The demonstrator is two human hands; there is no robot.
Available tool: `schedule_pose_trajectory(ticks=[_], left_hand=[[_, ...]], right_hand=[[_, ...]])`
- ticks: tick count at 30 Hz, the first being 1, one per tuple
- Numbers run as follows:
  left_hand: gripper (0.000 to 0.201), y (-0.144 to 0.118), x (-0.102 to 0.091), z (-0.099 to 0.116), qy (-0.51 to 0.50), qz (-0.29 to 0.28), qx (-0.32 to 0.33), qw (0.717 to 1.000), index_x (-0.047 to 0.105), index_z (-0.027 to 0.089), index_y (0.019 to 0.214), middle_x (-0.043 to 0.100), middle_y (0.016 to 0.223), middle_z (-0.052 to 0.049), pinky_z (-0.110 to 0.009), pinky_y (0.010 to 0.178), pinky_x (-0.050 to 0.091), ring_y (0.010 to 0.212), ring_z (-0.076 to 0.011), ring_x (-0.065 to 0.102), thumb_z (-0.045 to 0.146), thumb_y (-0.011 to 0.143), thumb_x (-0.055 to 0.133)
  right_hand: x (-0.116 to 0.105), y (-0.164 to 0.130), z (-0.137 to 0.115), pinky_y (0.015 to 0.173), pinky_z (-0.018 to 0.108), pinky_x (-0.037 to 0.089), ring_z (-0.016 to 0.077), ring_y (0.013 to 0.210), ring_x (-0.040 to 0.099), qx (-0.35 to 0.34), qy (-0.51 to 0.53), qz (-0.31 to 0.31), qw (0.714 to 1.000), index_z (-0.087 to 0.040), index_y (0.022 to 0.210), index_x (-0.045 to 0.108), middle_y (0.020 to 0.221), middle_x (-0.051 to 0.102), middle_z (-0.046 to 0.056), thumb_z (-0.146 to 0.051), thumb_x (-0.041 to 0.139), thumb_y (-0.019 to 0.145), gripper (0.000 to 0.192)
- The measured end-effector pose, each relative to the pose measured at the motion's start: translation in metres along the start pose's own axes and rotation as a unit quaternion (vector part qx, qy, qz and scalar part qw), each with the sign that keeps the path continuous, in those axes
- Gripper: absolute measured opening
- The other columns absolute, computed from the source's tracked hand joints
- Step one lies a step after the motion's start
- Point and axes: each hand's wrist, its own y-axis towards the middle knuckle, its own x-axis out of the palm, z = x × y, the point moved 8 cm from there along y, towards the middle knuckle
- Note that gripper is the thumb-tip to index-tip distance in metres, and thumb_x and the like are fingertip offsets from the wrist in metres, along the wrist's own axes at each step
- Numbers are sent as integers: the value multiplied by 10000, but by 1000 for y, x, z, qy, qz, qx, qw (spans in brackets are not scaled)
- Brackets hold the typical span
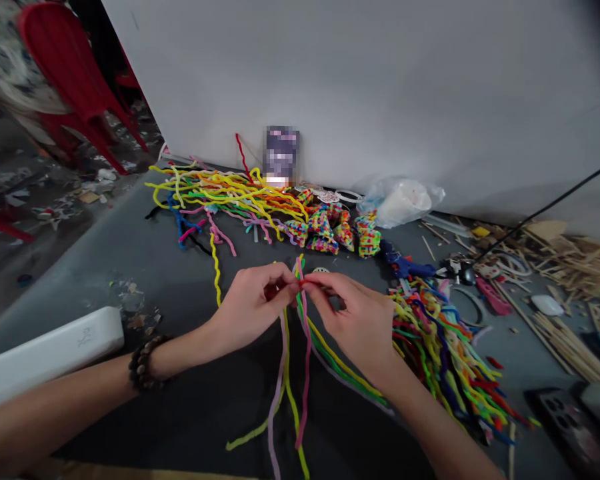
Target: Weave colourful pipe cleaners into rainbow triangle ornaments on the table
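Observation:
My left hand [257, 293] and my right hand [355, 310] meet over the dark table, fingertips pinched together. Between them is a short red pipe cleaner [302, 283], crossing a bundle of pipe cleaners [306, 347] in pink, yellow, green and lilac. The bundle's short ends poke up past my fingers, while its long strands fan downward towards me. My fingertips partly hide where the red piece meets the bundle. Close behind my hands lie several multicoloured woven bundles [321, 223].
Loose pipe cleaners [205, 190] lie at the back left, and another pile [445, 353] beside my right forearm. A blue glue gun [407, 263], a plastic-wrapped roll [407, 200] and wooden sticks [555, 333] are to the right. At left rests a white bar-shaped object [55, 357]; red chairs [63, 60] stand beyond.

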Motion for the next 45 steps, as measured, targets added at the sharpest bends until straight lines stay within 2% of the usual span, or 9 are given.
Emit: schedule_pose_trajectory(ticks=[3, 10, 16, 22, 29, 32, 37, 41, 45], left_hand=[[132, -2, 3, 0, 7, 1, 7, 1000, 661, 185, 872, 667, 747, 19, -227, 640, 458, 693, -134, 623, 213, 960, 566], [127, -8, 2, 9, 95, 30, 51, 994, 661, 196, 892, 698, 727, 18, -212, 587, 440, 631, -124, 641, 179, 960, 556], [247, -17, 2, 23, 297, 112, 195, 928, 642, 210, 830, 670, 632, 37, -209, 545, 374, 541, -111, 614, 19, 855, 487], [293, -5, 10, 3, 189, 6, 67, 980, 617, 216, 758, 719, 668, 54, -184, 553, 414, 598, -121, 691, -43, 732, 483], [184, -6, 8, 5, 120, -15, 0, 993, 647, 223, 851, 796, 795, 21, -207, 615, 467, 736, -163, 770, 73, 915, 562], [102, 0, 4, 2, 98, -16, -17, 995, 640, 216, 956, 809, 839, -2, -232, 658, 485, 772, -176, 772, 168, 986, 555], [206, 4, 6, -8, 107, -30, -35, 993, 560, 225, 827, 769, 712, 15, -246, 645, 459, 675, -171, 726, 219, 1025, 504], [271, 1, 15, -8, 119, -64, -14, 991, 573, 216, 757, 705, 655, 32, -228, 620, 433, 619, -145, 671, 156, 1003, 475], [281, 1, 18, -11, 98, -76, -1, 992, 625, 196, 737, 675, 641, 44, -196, 617, 423, 602, -114, 629, 41, 919, 478]], right_hand=[[3, -1, 4, 781, 292, 547, 191, 843, 770, 5, -14, 1, 1000, -273, 985, 729, 949, 814, 13, -266, 633, 991, 97], [15, -4, 16, 661, 276, 471, 169, 676, 682, 111, 58, -45, 991, -240, 897, 642, 788, 735, -6, -256, 597, 963, 82], [30, -11, 21, 599, 264, 461, 164, 635, 632, 213, 253, -81, 940, -231, 794, 593, 707, 671, -8, -270, 571, 944, 157], [20, -11, 15, 606, 265, 456, 168, 638, 645, 174, 179, -64, 966, -244, 774, 622, 705, 688, -17, -131, 582, 843, 138], [11, 2, 30, 623, 270, 420, 160, 623, 620, 162, 81, -42, 983, -237, 754, 621, 688, 682, -28, -142, 585, 859, 146], [15, 2, 39, 636, 276, 442, 164, 649, 624, 177, 134, -38, 974, -231, 788, 626, 732, 692, -9, -260, 619, 932, 147], [33, -6, 44, 526, 250, 437, 100, 521, 513, 241, 386, -16, 890, -228, 855, 589, 944, 738, 30, -427, 620, 978, 236], [49, -15, 35, 392, 230, 234, 44, 384, 287, 307, 529, -4, 791, -236, 831, 528, 815, 647, -29, -443, 636, 953, 264], [54, -20, 16, 426, 228, 194, 41, 410, 286, 320, 602, -4, 732, -223, 765, 509, 688, 552, -58, -376, 705, 910, 288]])
